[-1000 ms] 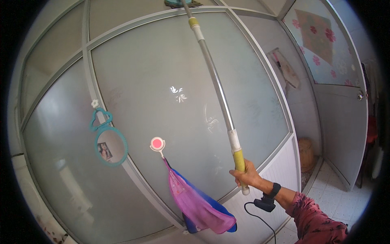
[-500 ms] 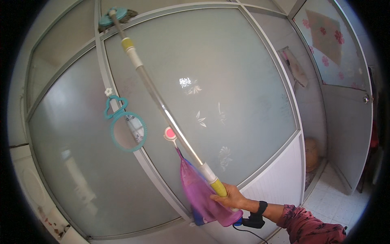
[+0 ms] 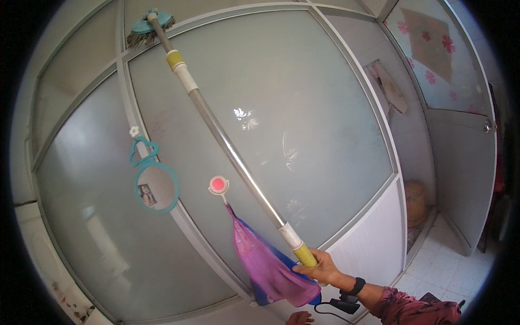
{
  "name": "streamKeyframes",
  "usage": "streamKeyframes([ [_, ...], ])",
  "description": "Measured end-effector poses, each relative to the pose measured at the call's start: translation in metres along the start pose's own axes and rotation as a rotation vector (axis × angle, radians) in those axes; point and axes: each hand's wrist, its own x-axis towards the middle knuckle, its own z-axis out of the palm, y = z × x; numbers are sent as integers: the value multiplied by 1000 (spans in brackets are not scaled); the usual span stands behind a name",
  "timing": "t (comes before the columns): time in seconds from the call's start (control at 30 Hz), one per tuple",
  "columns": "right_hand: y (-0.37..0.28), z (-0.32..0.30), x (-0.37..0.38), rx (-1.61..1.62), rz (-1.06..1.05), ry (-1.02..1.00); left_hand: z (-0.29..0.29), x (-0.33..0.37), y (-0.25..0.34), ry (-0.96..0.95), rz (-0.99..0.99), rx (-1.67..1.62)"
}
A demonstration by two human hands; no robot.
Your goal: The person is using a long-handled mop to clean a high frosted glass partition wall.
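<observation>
Mop [image 3: 234,154], shiny-poled and shaggy-headed

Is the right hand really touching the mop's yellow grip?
Touching. The head view shows the right hand wrapped around the mop's yellow grip.

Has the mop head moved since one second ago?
Yes, left: the mop head is now much nearer the upright bar on which the mirror hangs.

2 hands [image 3: 319,266] [image 3: 300,318], 1 mop [image 3: 239,161], 1 mirror [image 3: 161,187], 2 hooks [image 3: 218,185] [image 3: 134,131], 1 doorknob [image 3: 486,127]
</observation>
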Motion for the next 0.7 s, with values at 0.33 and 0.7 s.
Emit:
streamKeyframes([
  [0.33,-3,-96,25,-28,19,212,20,15,-15,10,-114,5],
  [0.7,-20,-208,44,-54,7,386,44,33,-27,-44,-125,-29],
])
